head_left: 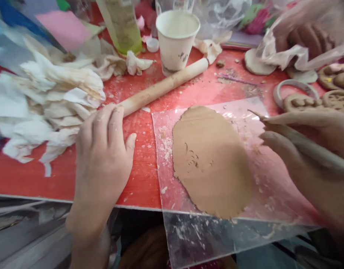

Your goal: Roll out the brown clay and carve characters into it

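Observation:
A flat, uneven sheet of brown clay (212, 160) lies on a clear plastic sheet (172, 231), with a few small marks in its left half. My left hand (103, 145) is laid palm down on the table to its left, fingers stretched out. Its fingertips meet the near end of a wooden rolling pin (166, 86), whose tip they may cover. To the right of the clay, my right hand (309, 149) grips a clay tool (312, 140) with a thin pointed tip. That tip is above the plastic, apart from the clay.
Crumpled tissues (57, 101) heap up on the left of the red table (138, 179). A paper cup (176, 41) and a bottle (120, 30) of yellow-green liquid stand behind. At right are a ring (278, 91), clay pieces (338, 100) and another person's hand (312, 39) near plastic film.

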`<action>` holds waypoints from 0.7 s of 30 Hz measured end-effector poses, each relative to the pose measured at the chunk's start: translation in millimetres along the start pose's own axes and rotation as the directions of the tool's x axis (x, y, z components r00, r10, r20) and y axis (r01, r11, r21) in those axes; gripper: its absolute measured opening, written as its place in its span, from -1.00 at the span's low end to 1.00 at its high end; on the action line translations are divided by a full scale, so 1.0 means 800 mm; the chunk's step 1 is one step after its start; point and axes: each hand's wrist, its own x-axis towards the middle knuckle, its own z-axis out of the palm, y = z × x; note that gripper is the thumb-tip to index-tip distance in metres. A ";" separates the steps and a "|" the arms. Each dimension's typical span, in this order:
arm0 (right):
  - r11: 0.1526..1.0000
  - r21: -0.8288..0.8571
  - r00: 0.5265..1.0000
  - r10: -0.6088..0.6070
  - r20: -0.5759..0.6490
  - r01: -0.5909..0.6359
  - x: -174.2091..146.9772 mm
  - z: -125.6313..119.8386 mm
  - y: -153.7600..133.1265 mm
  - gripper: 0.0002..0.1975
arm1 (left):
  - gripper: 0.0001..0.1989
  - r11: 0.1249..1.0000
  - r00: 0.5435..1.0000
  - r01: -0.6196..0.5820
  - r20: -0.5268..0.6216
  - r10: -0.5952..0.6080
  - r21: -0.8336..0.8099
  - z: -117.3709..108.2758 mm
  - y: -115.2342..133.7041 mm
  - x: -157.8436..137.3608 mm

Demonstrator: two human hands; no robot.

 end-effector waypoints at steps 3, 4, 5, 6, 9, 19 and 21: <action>0.943 -0.130 0.947 -0.316 -0.058 0.306 0.012 -0.002 0.043 -0.80 | -0.49 0.995 1.000 -0.003 -0.006 0.004 0.096 0.001 -0.004 0.014; 0.915 -0.142 0.921 -0.387 -0.043 0.378 0.013 -0.003 0.059 -0.79 | -0.50 0.994 1.000 -0.008 -0.021 0.010 0.112 0.004 -0.007 0.020; 0.894 -0.148 0.904 -0.428 -0.004 0.422 0.014 -0.003 0.074 -0.76 | -0.52 0.993 0.999 -0.016 -0.041 0.021 0.121 0.006 -0.010 0.025; 0.881 -0.170 0.897 -0.439 0.053 0.442 0.014 -0.003 0.088 -0.74 | -0.55 0.992 0.998 -0.026 -0.059 0.034 0.125 0.009 -0.013 0.031; 0.831 -0.340 0.898 -0.407 0.165 0.439 0.013 -0.001 0.116 -0.69 | -0.64 0.992 0.991 -0.049 -0.116 0.063 0.119 0.014 -0.021 0.040; 0.837 -0.341 0.841 -0.507 -0.189 0.428 0.018 0.008 0.106 -0.66 | -0.50 0.982 0.981 -0.189 -0.044 0.188 -0.016 0.009 0.013 0.009; 0.837 -0.316 0.839 -0.515 -0.177 0.447 0.018 0.011 0.103 -0.66 | -0.51 0.977 0.978 -0.205 -0.036 0.204 -0.062 0.018 0.019 0.013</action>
